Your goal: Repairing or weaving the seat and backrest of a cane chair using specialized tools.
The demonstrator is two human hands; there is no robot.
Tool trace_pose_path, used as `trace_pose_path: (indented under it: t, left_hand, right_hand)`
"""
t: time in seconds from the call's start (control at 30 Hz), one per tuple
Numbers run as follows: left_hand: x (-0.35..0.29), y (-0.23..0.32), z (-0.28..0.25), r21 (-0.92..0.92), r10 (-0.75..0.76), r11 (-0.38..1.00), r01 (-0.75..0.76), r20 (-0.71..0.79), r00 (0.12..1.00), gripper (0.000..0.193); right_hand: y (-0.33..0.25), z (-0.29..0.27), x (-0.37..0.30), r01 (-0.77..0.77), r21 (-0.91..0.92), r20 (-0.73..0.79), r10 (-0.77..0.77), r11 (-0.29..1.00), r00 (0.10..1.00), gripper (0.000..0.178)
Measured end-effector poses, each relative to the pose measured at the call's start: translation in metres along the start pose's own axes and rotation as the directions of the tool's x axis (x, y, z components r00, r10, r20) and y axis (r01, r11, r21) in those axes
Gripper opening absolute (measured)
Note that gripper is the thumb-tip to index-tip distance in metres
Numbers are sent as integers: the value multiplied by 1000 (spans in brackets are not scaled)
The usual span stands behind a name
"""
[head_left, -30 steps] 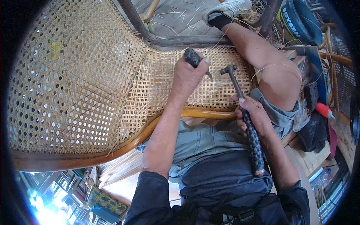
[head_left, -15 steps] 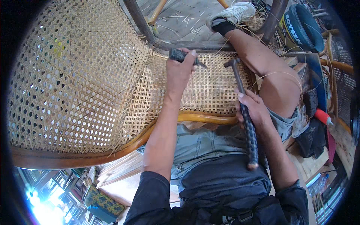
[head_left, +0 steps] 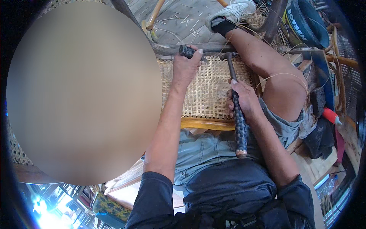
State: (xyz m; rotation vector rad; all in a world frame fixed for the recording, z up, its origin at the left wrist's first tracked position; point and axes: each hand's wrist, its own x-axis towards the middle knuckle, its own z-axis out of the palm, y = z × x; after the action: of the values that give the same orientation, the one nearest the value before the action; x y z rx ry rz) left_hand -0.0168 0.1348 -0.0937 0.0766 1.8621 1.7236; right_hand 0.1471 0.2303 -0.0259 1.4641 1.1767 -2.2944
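Note:
My left hand is closed around a short tool with a thick dark handle, above the far part of the woven cane seat. Its tip points right, over the weave, and is hard to make out. In my right hand is a hammer, gripped midway along its black woven-pattern handle. The hammer's head is just right of the tool, close to the seat's far rail. Nearest me, a curved yellow-brown wooden rail borders the seat. A blurred oval hides most of the cane panel at left.
My bent leg rests along the seat's right side, with a white shoe beyond. A dark bucket stands at far right near loose cane strands. A red-tipped container lies at right. Cane scraps litter the floor.
The hammer has moved left and its head is nearer the tool in my left hand. My left hand has shifted slightly right. A blurred oval now covers the left cane panel.

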Motion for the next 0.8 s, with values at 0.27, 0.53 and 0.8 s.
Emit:
trace_pose_path:
  t: [0.27, 0.53, 0.8]
  left_hand:
    - [-3, 3, 10, 163, 79, 984, -70, -49, 996, 15]
    - [1, -2, 14, 70, 91, 994, -88, -42, 995, 16]
    - [8, -9, 22, 173, 153, 974, -149, -8, 988, 16]
  right_hand:
    - [3, 8, 6, -44, -28, 105, 47, 999, 993, 27]
    - [1, -5, 6, 0, 23, -9, 0, 1000, 1000, 31]
    - [7, -4, 10, -13, -13, 15, 14, 1000, 1000, 32]
